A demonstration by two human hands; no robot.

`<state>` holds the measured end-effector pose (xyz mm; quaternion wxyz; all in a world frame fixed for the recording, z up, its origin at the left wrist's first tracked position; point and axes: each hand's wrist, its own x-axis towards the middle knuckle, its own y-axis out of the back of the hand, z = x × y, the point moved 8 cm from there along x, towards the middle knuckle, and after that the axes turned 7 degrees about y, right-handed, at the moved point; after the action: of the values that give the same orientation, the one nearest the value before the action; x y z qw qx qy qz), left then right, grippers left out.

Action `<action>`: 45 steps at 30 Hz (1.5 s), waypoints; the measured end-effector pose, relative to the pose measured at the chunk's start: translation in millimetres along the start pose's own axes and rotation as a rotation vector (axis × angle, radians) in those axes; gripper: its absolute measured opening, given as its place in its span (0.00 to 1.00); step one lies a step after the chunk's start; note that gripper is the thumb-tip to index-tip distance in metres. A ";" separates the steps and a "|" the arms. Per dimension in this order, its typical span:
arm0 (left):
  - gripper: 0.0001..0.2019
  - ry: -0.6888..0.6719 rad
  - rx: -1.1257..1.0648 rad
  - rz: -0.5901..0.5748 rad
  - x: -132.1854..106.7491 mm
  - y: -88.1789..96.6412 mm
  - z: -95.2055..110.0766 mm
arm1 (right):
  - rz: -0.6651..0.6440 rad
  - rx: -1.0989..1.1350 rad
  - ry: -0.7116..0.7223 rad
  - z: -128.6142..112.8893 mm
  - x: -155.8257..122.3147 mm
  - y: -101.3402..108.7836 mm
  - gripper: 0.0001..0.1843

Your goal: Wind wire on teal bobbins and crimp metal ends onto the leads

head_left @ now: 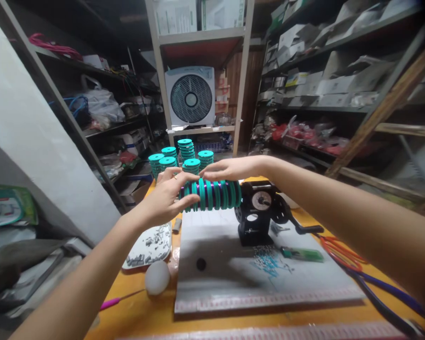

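Observation:
A row of teal spools with purple winding between their flanges point(217, 195) lies sideways on the left side of a black hand-crank winding machine point(253, 219). My left hand point(170, 192) is closed round the row's left end, thumb in front and fingers over the top. Stretched flat along the top of the same row is my right hand point(237, 168), fingers extended and not wrapped round it. The crank handle point(310, 229) points right, with neither hand on it. Behind my hands stand several stacks of teal spools point(186, 150).
A white tray of small metal pieces point(163, 231) sits left of a grey board point(216, 283), near a white ball point(157, 277) and a pink-handled tool point(110, 303). On the board lie a green cutter point(302, 254) and blue scraps point(267, 264). Orange cord point(340, 252) lies right.

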<state>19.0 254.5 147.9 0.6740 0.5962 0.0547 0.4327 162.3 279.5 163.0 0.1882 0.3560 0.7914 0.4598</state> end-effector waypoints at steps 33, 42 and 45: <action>0.25 -0.049 0.213 -0.041 29.6 -13.4 27.3 | 0.531 -0.558 0.407 -20.4 -97.8 -42.7 0.25; 0.20 -0.070 0.116 0.010 28.0 -7.5 27.8 | 0.614 -0.648 0.413 -43.9 -87.3 -24.7 0.17; 0.15 0.014 -0.095 0.115 24.6 5.3 15.4 | 0.598 -0.600 0.274 -49.2 -56.4 -10.2 0.19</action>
<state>40.5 258.4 167.7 0.6753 0.5627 0.0045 0.4768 165.6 205.4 177.5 0.0353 0.4348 0.5029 0.7461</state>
